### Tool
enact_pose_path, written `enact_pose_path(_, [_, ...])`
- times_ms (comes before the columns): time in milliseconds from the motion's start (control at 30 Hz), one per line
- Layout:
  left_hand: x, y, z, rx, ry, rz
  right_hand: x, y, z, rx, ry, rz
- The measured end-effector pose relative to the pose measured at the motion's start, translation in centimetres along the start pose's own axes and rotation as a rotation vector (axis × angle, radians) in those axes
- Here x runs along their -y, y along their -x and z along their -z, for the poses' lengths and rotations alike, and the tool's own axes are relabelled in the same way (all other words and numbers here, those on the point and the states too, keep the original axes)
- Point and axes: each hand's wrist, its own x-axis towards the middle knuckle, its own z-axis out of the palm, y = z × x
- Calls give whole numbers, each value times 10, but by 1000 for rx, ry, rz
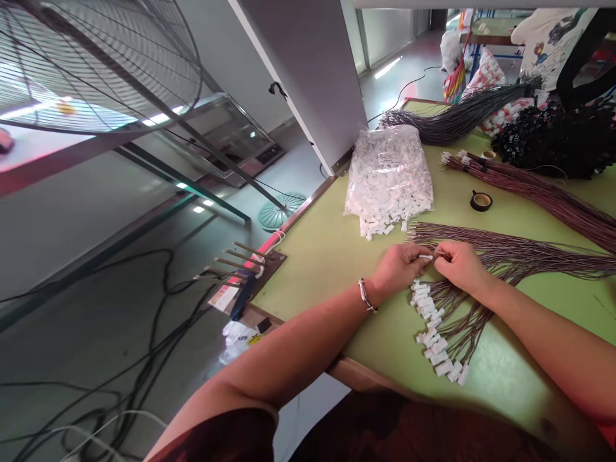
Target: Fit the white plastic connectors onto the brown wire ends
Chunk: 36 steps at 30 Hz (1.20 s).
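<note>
My left hand (399, 268) pinches a small white plastic connector (425, 256) between thumb and fingers. Close by on the right, my right hand (459, 264) is closed on a thin brown wire, its end held up to the connector. Whether the wire end sits inside the connector I cannot tell. Below both hands a row of white connectors (436, 340) lies on the green tabletop, each on brown wires. Behind my right hand spreads a bundle of brown wires (520, 247) with bare ends toward the left.
A clear bag of white connectors (391, 170) lies open toward me. A roll of black tape (481, 201), dark red wires (534, 186), grey wires (462, 115) and black parts (558, 138) lie beyond. A pronged metal rack (240, 263) stands at the left edge; a fan (106, 64) is further left.
</note>
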Motion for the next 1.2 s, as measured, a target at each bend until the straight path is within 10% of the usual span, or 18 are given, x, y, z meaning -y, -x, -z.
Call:
enact_pose_path(667, [-2, -1, 6, 11, -449, -337, -5, -5, 3, 80, -156, -53])
enact_pose_path(1033, [-3, 0, 10, 57, -51, 0, -4, -6, 8, 80, -186, -36])
enact_pose_path(1200, [-21, 6, 28, 316, -224, -255, -6, -5, 6, -67, -341, -88])
